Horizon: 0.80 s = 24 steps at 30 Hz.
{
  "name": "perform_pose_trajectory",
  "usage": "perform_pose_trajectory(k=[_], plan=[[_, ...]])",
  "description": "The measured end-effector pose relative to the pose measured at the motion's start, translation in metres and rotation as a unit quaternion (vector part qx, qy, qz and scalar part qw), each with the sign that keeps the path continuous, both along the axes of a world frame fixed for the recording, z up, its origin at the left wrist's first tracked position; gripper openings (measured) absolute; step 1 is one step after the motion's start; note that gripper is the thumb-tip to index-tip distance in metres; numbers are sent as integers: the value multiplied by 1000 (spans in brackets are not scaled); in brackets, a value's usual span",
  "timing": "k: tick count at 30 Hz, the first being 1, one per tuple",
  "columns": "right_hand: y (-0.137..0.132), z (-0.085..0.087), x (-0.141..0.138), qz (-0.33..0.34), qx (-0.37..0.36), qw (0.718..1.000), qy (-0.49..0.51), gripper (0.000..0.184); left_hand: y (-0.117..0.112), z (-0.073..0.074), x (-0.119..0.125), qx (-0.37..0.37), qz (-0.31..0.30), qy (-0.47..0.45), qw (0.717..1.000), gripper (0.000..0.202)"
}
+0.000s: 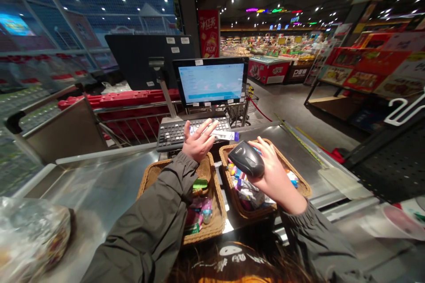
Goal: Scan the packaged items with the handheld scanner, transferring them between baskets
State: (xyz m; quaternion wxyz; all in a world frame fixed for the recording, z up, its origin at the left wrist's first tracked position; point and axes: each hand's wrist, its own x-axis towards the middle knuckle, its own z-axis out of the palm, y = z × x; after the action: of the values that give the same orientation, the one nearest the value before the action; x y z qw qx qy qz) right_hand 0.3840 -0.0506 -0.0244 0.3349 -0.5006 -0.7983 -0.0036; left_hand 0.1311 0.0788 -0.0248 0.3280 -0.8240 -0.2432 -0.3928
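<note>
One scanner [246, 158] fills right hand [272, 177] (left: packet [222, 134]).

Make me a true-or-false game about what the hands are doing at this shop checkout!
1. The right hand holds a dark scanner. True.
2. The left hand is empty. False: it holds a slim white packet above the keyboard.
3. The left basket and the right basket both have small goods inside. True.
4. The screen is switched off. False: it glows pale blue.
</note>
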Motion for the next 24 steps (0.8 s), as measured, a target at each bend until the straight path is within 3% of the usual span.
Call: perform_pose_trajectory(k=[11, 18, 24], plan=[[4, -6, -8, 18, -10, 1000, -7, 47, -15, -10, -26, -6, 35, 10, 999, 16], [12, -10, -26, 43, -37, 998, -8, 54, -36, -27, -63, -75, 107, 38, 991, 18], [21, -11, -47, 57, -58, 997, -13, 47, -67, -44, -96, -187, 132, 80, 970, 18]])
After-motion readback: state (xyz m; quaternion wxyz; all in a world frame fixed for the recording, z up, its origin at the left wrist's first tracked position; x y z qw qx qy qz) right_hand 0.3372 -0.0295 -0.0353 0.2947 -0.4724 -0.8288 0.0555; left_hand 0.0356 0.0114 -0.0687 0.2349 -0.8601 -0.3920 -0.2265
